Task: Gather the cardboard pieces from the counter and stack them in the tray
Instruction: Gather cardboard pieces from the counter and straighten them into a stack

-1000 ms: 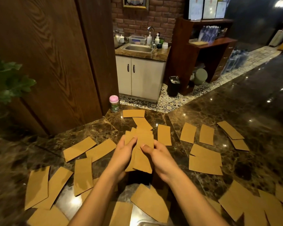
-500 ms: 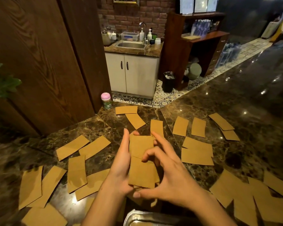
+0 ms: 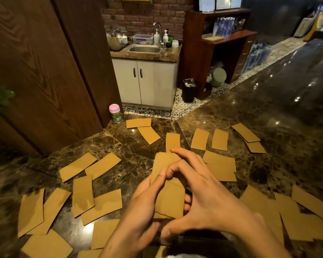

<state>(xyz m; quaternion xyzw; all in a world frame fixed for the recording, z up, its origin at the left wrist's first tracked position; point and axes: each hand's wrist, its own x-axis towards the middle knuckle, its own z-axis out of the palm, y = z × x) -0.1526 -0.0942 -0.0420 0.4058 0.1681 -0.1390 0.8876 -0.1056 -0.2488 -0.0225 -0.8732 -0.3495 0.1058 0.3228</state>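
The left hand (image 3: 138, 216) and right hand (image 3: 203, 198) both grip a small stack of tan rectangular cardboard pieces (image 3: 171, 200), held above the dark polished marble surface (image 3: 138, 155) with fingers curled round its edges. Further loose tan cardboard pieces (image 3: 103, 165) lie scattered flat on the surface on both sides of the hands.

Left hand (image 3: 138, 211), right hand (image 3: 209, 200) grip cardboard stack (image 3: 171, 202); pieces (image 3: 82, 194) litter counter (image 3: 134, 161).

Nothing legible here. The green label on the pink-lidded jar (image 3: 115, 113) and the framed sheets (image 3: 219, 2) on top of the wooden shelf unit (image 3: 196, 43) are too blurred to read.
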